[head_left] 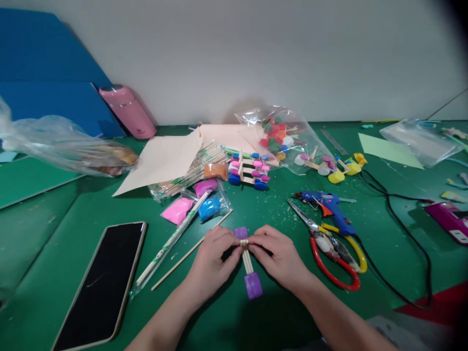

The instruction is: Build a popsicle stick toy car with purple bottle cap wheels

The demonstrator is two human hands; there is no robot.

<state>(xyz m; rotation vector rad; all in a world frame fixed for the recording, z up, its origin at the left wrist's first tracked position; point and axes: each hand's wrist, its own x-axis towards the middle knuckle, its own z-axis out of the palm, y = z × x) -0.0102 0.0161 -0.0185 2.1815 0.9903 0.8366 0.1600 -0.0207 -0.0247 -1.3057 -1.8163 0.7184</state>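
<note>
Pinches light sticks (248,262) at their far ends between the fingertips of the left hand (215,248), reaching in from 9 o'clock, and the right hand (283,256), reaching in from 3 o'clock. Lies low and central on the green table (278,317), with a near purple piece (253,285) at the 6 o'clock end and a far purple piece (241,233) at the 12 o'clock end. Looks partly assembled, judging by the sticks brought together and purple at both ends. Cannot tell fastened from merely held, as fingertips hide the far join; seems to leave that join as the unsettled part.

Shows fuller builds at 12 o'clock: stick pieces with coloured ends (258,173), set close in a row. Rests out of hand at 2 o'clock: a blue glue gun (341,219), beside red-handled scissors (305,214) at 3 o'clock. Slants a single loose stick (183,258) at 9 o'clock, close to the left hand, past it a wrapped stick pack (168,244). Spreads pink packet (178,210) and blue packet (209,208) towards 10 and 11 o'clock, both unused by either hand.
</note>
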